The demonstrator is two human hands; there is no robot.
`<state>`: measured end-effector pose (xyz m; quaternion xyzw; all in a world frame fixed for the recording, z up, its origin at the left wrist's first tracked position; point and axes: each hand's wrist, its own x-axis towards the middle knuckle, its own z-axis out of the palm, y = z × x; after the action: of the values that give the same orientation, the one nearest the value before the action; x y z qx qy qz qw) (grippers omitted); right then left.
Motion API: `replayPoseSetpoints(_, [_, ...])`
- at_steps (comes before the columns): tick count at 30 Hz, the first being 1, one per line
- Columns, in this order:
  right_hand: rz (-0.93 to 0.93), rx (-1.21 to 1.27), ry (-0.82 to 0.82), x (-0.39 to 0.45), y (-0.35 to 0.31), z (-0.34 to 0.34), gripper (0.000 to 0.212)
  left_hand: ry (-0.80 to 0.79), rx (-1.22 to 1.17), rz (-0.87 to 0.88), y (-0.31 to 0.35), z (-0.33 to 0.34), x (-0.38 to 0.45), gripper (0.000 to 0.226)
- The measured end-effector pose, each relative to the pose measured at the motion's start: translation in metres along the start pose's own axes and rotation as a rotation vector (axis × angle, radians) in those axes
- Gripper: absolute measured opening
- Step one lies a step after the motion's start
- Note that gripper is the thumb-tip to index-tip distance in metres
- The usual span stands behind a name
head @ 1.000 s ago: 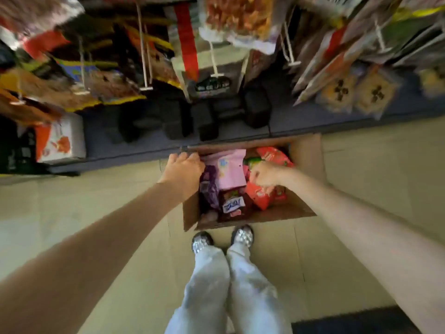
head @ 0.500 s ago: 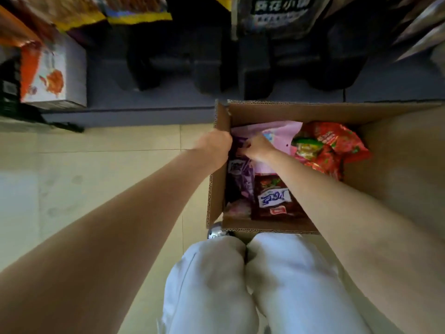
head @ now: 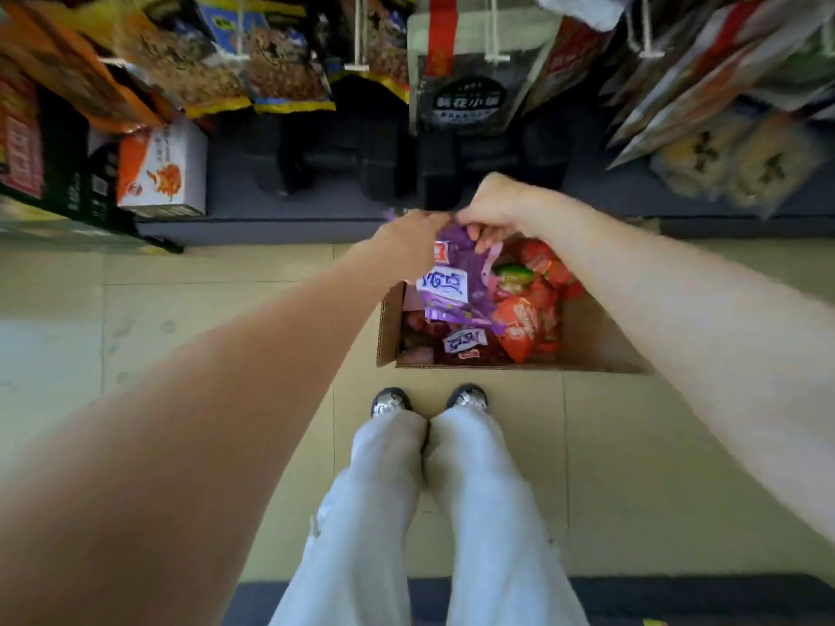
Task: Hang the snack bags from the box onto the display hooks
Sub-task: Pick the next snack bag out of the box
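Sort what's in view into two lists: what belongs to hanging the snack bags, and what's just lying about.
Part of the job:
- purple snack bag, gripped at its top by the left hand and right hand
- cardboard box
- red snack bags in the box
- display hooks

Just lying about:
- white and orange carton on the bottom shelf
- dark packs under the hanging bags

Purple snack bag [head: 452,286] with white label patches and blue lettering. Red bags [head: 526,318] beside it, one with a green patch. Plain brown cardboard box [head: 592,341]. Beige tiled floor [head: 203,309]. White trousers [head: 474,512], silvery patterned shoes [head: 391,399]. Orange-and-white carton [head: 158,169] on the dark grey shelf [head: 316,205]. Black hanging bag [head: 465,97] with red ribbon stripe.
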<state>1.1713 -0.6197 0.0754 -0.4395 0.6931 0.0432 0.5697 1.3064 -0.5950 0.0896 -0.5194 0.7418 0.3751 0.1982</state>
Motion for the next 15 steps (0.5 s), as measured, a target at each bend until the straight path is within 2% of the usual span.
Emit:
replayPoseSetpoints(4, [-0.114, -0.058, 0.068, -0.142, -0.075, -0.120, 0.039, 0.110, -0.370, 0.075, 0.073, -0.119, -0.077, 0.008])
replayPoseSetpoints(6, [-0.185, -0.109, 0.159, -0.217, -0.113, -0.174, 0.041, 0.053, -0.539, 0.141, 0.109, -0.188, -0.116, 0.023])
replayPoseSetpoints(8, [-0.249, -0.189, 0.252, -0.292, -0.147, -0.218, 0.044, 0.019, -0.631, 0.204, 0.145, -0.252, -0.161, 0.019])
replayPoseSetpoints(12, [-0.304, -0.347, 0.424, -0.427, -0.199, -0.289, 0.040, 0.197, -0.564, 0.352, 0.221, -0.356, -0.255, 0.014])
replayPoseSetpoints(15, [-0.378, -0.413, 0.668, -0.522, -0.236, -0.317, 0.042, 0.282, -0.531, 0.488, 0.261, -0.417, -0.311, 0.021])
